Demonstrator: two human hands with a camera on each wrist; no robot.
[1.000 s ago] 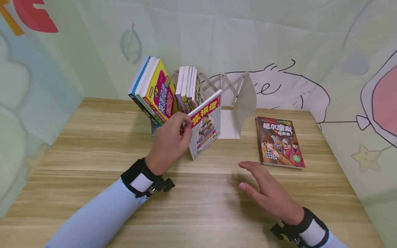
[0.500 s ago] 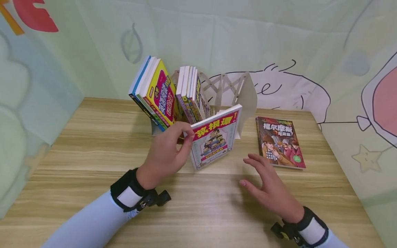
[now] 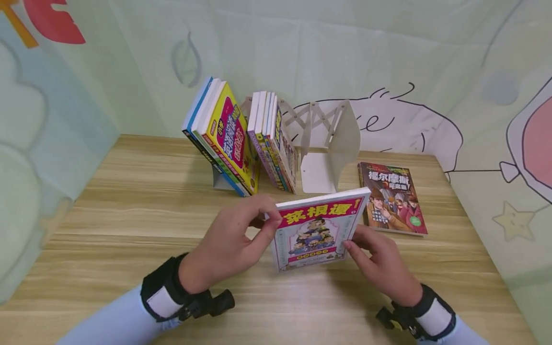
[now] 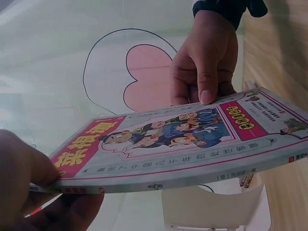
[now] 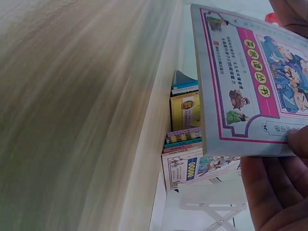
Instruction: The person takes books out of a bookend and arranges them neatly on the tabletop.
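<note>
A thin comic book (image 3: 316, 232) with a pink title band and cartoon figures is held up over the table, its cover facing me. My left hand (image 3: 235, 242) pinches its upper left corner between thumb and fingers. At the right edge, my right hand (image 3: 385, 263) has its thumb on the cover and its fingers behind. In the left wrist view both hands are on the book (image 4: 168, 137), the right hand (image 4: 207, 62) at the far edge. The right wrist view shows the book's lower part (image 5: 255, 86) close up, the right thumb on its edge.
Behind stands a pale expandable bookend rack (image 3: 345, 139). Thick books with a yellow front cover (image 3: 230, 134) lean in its left part, with several thin books (image 3: 273, 143) beside them. A dark-covered book (image 3: 392, 199) lies flat on the wooden table (image 3: 129, 201) at the right.
My left hand has drawn the comic book from in front of the rack toward me and to the right. My right hand, earlier apart from it, now grips its right edge.
</note>
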